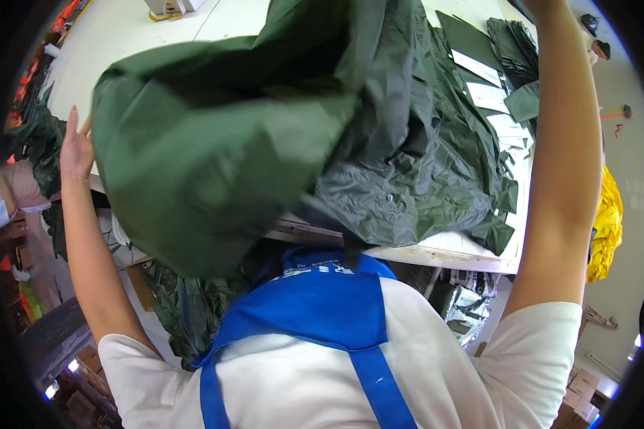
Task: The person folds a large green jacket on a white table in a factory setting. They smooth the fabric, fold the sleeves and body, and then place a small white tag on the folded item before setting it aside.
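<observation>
A large dark green sheet of waterproof fabric (215,150) billows above the table, its near part smeared by motion. My left hand (76,149) is raised at its left edge, fingers stretched upward and thumb apart; whether it touches the fabric is hard to make out. My right arm reaches far up on the right, and only the base of my right hand (547,6) shows at the top edge, its fingers out of the picture. Beside the raised sheet, more crumpled, shiny dark green fabric (415,179) with a small round snap lies on the table.
The white table (451,247) has a near edge in front of my blue apron. White cards (488,96) and folded dark green pieces (515,50) lie at its right. Green fabric (193,307) is heaped below the table. Another person (23,187) is at the left; yellow fabric (606,229) hangs right.
</observation>
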The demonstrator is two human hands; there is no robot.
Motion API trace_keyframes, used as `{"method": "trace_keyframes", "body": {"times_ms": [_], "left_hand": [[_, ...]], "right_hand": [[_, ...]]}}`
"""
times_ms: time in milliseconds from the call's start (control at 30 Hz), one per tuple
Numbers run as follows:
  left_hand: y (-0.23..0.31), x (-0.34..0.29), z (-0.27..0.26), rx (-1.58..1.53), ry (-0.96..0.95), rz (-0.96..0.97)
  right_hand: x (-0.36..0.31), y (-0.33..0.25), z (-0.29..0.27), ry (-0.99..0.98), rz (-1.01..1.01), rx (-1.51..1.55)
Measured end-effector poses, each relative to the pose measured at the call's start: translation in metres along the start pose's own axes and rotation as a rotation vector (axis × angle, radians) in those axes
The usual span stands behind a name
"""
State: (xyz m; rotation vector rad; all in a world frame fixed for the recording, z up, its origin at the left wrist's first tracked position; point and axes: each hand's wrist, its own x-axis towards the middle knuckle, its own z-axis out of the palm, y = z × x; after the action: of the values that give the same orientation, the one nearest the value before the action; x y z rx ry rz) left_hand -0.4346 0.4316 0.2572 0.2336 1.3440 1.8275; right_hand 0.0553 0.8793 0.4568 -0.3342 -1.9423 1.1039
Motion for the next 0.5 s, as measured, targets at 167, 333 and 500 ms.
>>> {"method": "trace_keyframes", "body": {"times_ms": [167,333,500], "left_hand": [[-0.088,-0.077,0.014,0.35,-0.002,-0.173],[-0.165,-0.073,0.02,0.295,0.041,-0.303],[-0.142,-0.041,0.039,0.273,-0.059,-0.158]], "right_hand": [[-0.208,0.077,-0.05,0.107,0.296,-0.725],[-0.5,0.098,-0.093,0.546,0.94,-1.27],[-0.587,0.131,-0.131,0.448,1.183,-1.114]]}}
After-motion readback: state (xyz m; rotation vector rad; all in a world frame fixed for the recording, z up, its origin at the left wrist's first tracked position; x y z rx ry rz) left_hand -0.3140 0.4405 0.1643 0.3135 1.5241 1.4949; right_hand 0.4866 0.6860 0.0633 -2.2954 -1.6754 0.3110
